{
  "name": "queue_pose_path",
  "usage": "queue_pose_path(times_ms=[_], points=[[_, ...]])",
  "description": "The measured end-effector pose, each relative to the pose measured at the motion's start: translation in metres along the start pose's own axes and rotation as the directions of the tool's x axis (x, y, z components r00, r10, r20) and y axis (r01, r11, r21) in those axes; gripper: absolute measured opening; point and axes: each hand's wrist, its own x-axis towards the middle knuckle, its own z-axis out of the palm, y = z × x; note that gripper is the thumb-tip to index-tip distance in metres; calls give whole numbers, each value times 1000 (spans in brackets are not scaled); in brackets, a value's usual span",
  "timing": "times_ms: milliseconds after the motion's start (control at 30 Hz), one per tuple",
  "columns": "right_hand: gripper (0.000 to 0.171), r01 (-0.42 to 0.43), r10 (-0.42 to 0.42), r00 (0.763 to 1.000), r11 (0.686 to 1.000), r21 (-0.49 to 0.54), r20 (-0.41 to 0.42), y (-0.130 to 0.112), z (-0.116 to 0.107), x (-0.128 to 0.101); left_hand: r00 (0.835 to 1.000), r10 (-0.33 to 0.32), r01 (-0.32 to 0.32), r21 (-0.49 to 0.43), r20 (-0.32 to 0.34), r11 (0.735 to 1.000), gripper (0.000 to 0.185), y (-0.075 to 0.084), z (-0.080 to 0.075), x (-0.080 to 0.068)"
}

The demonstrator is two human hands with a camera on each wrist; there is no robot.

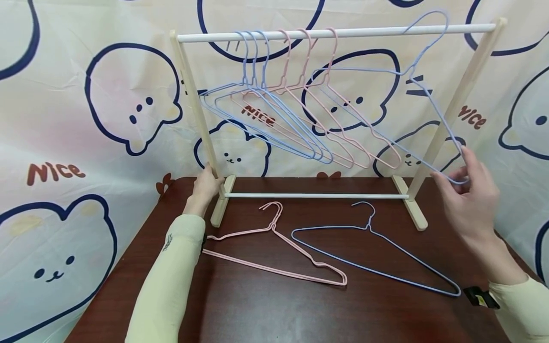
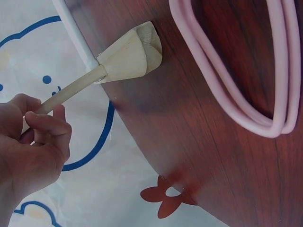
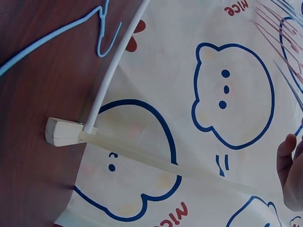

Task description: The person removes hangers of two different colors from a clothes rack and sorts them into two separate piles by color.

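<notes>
Head view: blue hanger (image 1: 411, 95) tilted, hook (image 1: 429, 21) up on rail (image 1: 343, 32).

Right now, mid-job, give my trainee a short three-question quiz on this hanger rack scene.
1. True or false: the left hand grips the rack's left post.
2. How many hangers lie flat on the table?
3. What does the right hand hold? A) the pink hanger on the table B) the blue hanger hooked on the top rail C) the rack's lower rail

Key: 1 true; 2 two, one pink and one blue hanger on the table; 3 B.
</notes>
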Motion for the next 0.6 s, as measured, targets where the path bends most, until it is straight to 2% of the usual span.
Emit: queue_pose_path(times_ms=[133, 333, 467, 600], points=[[61, -32, 31, 999, 999, 22, 39, 0, -8, -9, 1000, -2, 2, -12, -7, 1000, 49, 0, 1, 0], [64, -106, 109, 986, 994, -32, 122, -1, -24, -28, 1000, 5, -5, 5, -12, 1000, 50, -1, 3, 1], [64, -208, 222, 956, 974, -90, 190, -5, -30, -40, 1000, 9, -9, 10, -21, 1000, 50, -3, 2, 1], [64, -262, 291, 920, 955, -141, 263, -4, -36, -52, 1000, 18, -18, 4, -22, 1000, 53, -3, 2, 1]])
